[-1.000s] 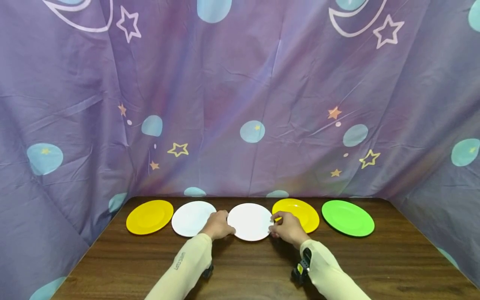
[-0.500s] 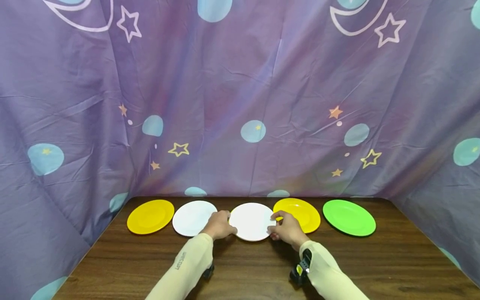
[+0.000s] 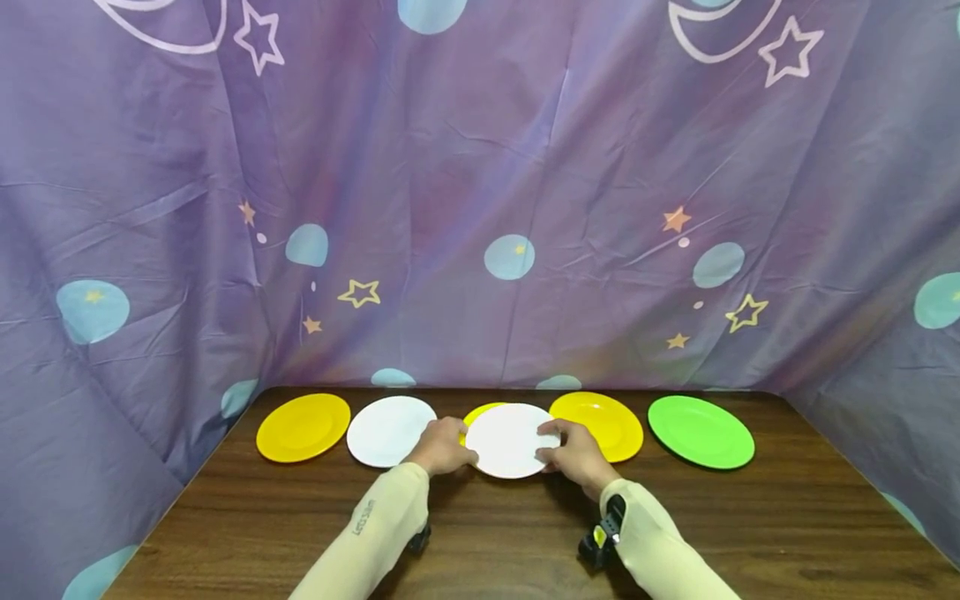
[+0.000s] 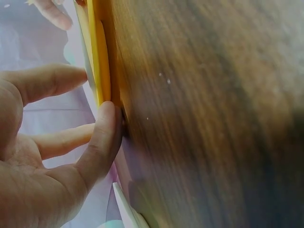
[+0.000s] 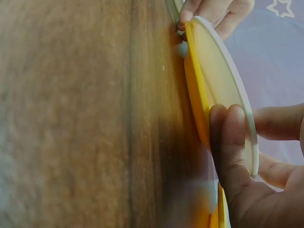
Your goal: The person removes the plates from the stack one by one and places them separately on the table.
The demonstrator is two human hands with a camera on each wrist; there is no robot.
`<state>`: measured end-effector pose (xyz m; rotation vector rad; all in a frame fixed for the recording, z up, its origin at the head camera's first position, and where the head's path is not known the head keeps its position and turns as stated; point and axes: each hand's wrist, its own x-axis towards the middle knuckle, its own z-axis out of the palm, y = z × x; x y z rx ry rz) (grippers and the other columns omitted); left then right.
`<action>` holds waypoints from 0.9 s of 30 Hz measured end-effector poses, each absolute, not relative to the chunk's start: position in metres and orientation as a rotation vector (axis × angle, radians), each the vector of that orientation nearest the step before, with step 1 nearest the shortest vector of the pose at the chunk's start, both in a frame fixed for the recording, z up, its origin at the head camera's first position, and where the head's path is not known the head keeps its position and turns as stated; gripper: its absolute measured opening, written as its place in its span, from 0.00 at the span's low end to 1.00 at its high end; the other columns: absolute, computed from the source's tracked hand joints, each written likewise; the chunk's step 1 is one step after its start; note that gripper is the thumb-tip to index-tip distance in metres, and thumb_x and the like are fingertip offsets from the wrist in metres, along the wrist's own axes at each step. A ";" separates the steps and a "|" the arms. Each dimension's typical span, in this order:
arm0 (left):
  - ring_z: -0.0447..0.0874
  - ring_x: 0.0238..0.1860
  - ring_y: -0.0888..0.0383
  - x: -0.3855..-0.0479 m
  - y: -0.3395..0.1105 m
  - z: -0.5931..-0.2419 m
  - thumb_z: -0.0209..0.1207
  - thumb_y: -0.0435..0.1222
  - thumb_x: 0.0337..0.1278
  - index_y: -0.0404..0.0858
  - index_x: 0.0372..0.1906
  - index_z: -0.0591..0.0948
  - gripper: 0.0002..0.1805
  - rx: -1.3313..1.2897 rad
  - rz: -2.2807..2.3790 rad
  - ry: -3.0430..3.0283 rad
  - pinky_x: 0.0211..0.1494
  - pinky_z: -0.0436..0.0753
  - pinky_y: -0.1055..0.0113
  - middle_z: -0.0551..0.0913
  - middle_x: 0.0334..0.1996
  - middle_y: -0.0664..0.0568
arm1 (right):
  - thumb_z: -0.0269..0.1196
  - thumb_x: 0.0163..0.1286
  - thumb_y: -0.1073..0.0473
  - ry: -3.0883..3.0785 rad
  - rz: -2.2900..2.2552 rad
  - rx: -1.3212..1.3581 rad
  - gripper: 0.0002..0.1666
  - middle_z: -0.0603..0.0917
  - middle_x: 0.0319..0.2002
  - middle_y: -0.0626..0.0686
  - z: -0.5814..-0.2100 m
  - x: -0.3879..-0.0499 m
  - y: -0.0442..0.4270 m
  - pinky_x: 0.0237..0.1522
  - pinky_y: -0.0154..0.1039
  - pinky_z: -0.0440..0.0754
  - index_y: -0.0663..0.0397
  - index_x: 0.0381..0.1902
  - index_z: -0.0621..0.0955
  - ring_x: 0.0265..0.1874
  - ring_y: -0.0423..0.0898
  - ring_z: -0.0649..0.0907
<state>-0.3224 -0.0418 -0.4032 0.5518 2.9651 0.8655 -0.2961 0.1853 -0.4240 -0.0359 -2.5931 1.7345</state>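
A white plate in the middle of the row lies over a yellow plate, which shows along its back left rim. My right hand pinches the white plate's right edge. That side stands raised in the right wrist view, with a gap above the yellow plate. At the left rim my left hand pinches the yellow plate, its thumb against the yellow edge. One finger touches the white rim there. Most of the yellow plate is hidden in the head view.
Another white plate and a yellow plate lie to the left on the wooden table. To the right lie a yellow plate and a green plate. A purple curtain hangs behind.
The white plate has shifted right and lifted at its right side, uncovering the yellow plate beneath at the left. The left hand stays at the left rim. The view has tilted slightly down.
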 end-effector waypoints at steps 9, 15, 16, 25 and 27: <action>0.67 0.23 0.58 -0.321 -0.042 -0.404 0.66 0.34 0.41 0.39 0.19 0.74 0.11 0.550 0.879 2.958 0.28 0.65 0.70 0.69 0.16 0.56 | 0.63 0.59 0.77 -2.547 1.817 -0.059 0.23 0.80 0.54 0.68 -0.425 -0.296 0.190 0.34 0.41 0.88 0.73 0.54 0.79 0.27 0.44 0.82; 0.68 0.23 0.59 -0.321 -0.043 -0.409 0.62 0.33 0.44 0.39 0.19 0.75 0.08 0.551 0.878 2.952 0.28 0.65 0.71 0.69 0.15 0.56 | 0.63 0.58 0.77 -2.574 1.813 -0.073 0.25 0.82 0.49 0.67 -0.428 -0.296 0.193 0.33 0.41 0.88 0.73 0.56 0.79 0.26 0.44 0.82; 0.67 0.23 0.59 -0.322 -0.043 -0.409 0.62 0.33 0.44 0.39 0.18 0.74 0.09 0.550 0.884 2.950 0.28 0.64 0.71 0.67 0.15 0.56 | 0.63 0.58 0.77 -2.578 1.810 -0.069 0.25 0.82 0.48 0.66 -0.428 -0.296 0.194 0.33 0.41 0.87 0.73 0.56 0.78 0.26 0.43 0.82; 0.67 0.22 0.58 -0.321 -0.042 -0.405 0.60 0.33 0.47 0.38 0.19 0.74 0.08 0.528 0.916 2.932 0.28 0.64 0.71 0.68 0.15 0.56 | 0.62 0.57 0.78 -2.594 1.864 -0.042 0.28 0.84 0.43 0.62 -0.422 -0.288 0.203 0.30 0.37 0.85 0.72 0.58 0.78 0.26 0.43 0.81; 0.69 0.22 0.58 -0.320 -0.042 -0.404 0.60 0.33 0.47 0.37 0.21 0.77 0.06 0.525 0.919 2.929 0.28 0.66 0.71 0.69 0.16 0.55 | 0.62 0.57 0.77 -2.604 1.872 -0.043 0.28 0.84 0.43 0.61 -0.421 -0.286 0.207 0.29 0.37 0.85 0.71 0.58 0.78 0.26 0.43 0.81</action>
